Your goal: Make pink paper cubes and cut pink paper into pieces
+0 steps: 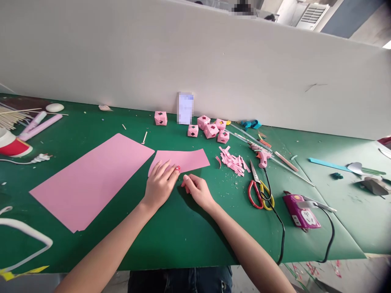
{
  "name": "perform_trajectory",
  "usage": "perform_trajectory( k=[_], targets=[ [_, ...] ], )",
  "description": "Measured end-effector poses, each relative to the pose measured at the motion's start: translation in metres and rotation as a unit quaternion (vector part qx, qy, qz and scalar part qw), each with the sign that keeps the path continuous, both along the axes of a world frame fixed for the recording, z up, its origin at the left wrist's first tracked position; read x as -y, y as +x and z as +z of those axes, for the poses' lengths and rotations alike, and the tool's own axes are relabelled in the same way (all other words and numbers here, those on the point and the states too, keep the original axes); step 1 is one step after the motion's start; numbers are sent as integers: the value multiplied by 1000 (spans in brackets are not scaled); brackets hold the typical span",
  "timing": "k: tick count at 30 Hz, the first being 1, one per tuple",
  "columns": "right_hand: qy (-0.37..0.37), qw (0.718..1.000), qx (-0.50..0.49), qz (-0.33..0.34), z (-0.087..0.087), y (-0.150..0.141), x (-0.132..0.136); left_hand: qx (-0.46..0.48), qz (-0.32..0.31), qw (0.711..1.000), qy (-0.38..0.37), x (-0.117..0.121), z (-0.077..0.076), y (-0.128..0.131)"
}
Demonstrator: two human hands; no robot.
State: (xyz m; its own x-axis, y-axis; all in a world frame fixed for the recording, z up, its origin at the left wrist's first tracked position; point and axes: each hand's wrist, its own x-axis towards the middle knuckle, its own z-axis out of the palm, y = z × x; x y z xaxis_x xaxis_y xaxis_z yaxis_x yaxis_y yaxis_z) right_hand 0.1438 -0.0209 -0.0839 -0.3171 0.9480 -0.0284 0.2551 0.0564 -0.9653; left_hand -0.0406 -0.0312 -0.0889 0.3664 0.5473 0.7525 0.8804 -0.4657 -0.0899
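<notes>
My left hand [160, 183] lies with its fingers stretched over the near edge of a small pink paper sheet [192, 158]. Just to its right, my right hand [198, 190] rests on the table, fingers curled in; whatever they may hold is hidden. Left of my hands a larger pink sheet [94, 181] lies flat. Beyond them stand several folded pink paper cubes with dark diamond openings, one cube [160, 118] apart from the others. A pile of pink paper strips [233, 160] is to the right, beside scissors [256, 187] with one red and one yellow handle.
A pink glue gun [263, 156] with a black cord lies beyond the scissors, near a purple power socket [301, 211]. A phone-like screen [185, 108] leans against the white partition [122, 57]. At left are a red-and-white cup [14, 143], sticks and pink tubes.
</notes>
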Motion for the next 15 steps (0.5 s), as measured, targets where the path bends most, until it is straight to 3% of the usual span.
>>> perform_trajectory(
  k=[5,7,10,15],
  targets=[
    [-148,983,-107,-11,3,3,-12,12,-32,999,-20,5,1,13],
    [-177,973,-146,-27,4,6,-15,122,-45,985,-111,7,5,15],
    [-200,955,-210,-59,7,10,-17,322,-76,899,-289,15,11,20],
    [-237,928,-279,-71,15,12,-16,404,-141,782,-453,21,14,35]
  ],
)
